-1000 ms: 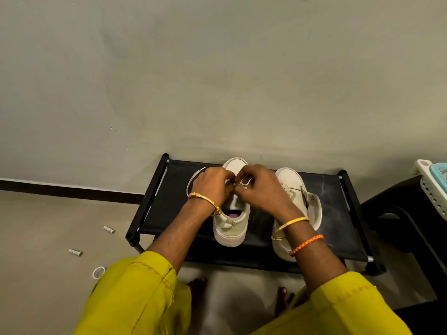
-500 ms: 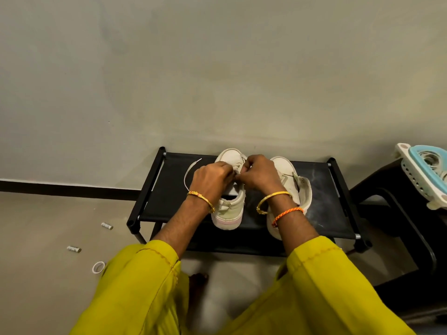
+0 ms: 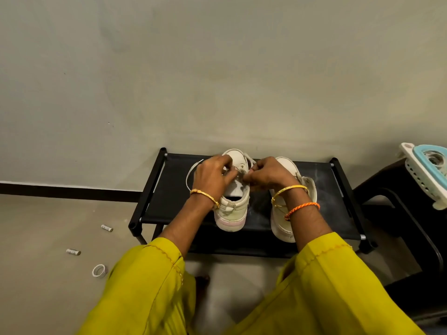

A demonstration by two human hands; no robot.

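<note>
The shoe stands on the top shelf of the rack, left of centre. Its long axis runs near to far: the toe points at the wall, and the heel faces the person, flush with the shelf's near edge. It sits upright on its sole.

Both hands meet over the eyelet area. The left hand has its fingers curled, pinching the lace. The right hand has its fingers curled, pinching the same lace from the right side. A slack loop of lace arcs out to the left, over the shelf.

A second shoe stands just right of the first, parallel, toe also far.

On the floor, left of the rack, lie two small cylinders and a ring. A basket sits at the right edge.
</note>
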